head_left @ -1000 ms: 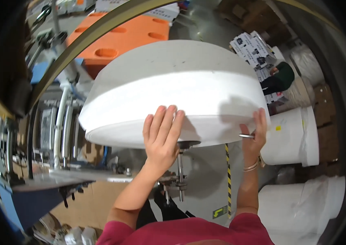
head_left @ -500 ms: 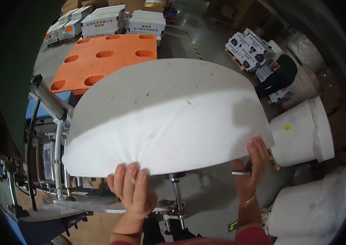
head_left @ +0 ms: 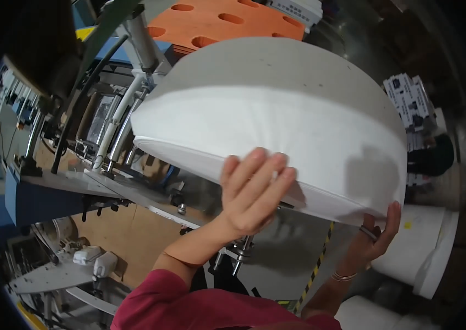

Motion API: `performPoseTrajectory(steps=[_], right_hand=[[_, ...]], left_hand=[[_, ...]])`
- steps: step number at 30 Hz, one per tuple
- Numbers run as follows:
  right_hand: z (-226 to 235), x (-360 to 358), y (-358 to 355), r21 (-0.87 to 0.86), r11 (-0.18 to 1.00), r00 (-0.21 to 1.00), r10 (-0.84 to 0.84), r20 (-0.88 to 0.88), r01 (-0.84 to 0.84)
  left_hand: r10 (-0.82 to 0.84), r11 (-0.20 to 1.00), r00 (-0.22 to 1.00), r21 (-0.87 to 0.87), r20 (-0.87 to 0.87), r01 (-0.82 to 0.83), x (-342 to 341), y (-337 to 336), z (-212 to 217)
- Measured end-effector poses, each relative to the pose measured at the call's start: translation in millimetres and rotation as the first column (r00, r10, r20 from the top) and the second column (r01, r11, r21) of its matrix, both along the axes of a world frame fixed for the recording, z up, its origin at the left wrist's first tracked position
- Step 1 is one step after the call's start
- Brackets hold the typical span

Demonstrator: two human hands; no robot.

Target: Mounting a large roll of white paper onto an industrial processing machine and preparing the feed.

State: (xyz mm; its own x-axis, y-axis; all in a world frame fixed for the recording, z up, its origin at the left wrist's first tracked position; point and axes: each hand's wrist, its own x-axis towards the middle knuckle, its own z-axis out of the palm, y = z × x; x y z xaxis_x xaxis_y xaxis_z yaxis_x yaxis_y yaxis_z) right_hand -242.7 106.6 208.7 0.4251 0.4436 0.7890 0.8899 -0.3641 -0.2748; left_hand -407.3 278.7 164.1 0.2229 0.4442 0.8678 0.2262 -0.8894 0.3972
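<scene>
Grey floor (head_left: 285,267) bears striped tape (head_left: 314,272) below the white roll (head_left: 277,104).

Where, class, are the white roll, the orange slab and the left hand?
White roll (head_left: 282,102): head view, on its broad curved side.
Orange slab (head_left: 203,25): head view, on its top between holes.
Left hand (head_left: 249,206): head view, on its back.

Two bare hands: one left hand (head_left: 255,192) near the center, one right hand (head_left: 379,245) at lower right. One large white roll (head_left: 277,115) fills the middle; two smaller white rolls (head_left: 413,247) show at lower right. One orange slab pile (head_left: 222,25) at the top. Two groups of white boxes (head_left: 409,99), upper right. One person (head_left: 439,157), far right. One striped floor line (head_left: 315,270), bottom.
</scene>
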Motion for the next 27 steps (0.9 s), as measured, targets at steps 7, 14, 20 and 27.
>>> performPoseTrajectory(steps=[7,14,20,27], right_hand=[[-11,6,-7,0.003,1.000,0.999,-0.023,0.048,0.023],[-10,6,-15,-0.006,0.997,0.997,-0.080,0.019,0.080],[-12,11,-22,-0.074,0.983,0.986,-0.163,0.044,0.165],[-16,22,-23,-0.013,0.996,0.994,-0.093,0.055,0.094]], left_hand=[[0.039,0.998,0.996,-0.036,-0.079,-0.042,-64,10,-12],[0.191,0.953,0.963,-0.200,-0.192,-0.229,-83,59,-37],[0.223,0.949,0.965,-0.195,-0.138,-0.247,-68,56,-47],[0.312,0.944,0.948,-0.092,-0.059,-0.317,-57,61,-48]])
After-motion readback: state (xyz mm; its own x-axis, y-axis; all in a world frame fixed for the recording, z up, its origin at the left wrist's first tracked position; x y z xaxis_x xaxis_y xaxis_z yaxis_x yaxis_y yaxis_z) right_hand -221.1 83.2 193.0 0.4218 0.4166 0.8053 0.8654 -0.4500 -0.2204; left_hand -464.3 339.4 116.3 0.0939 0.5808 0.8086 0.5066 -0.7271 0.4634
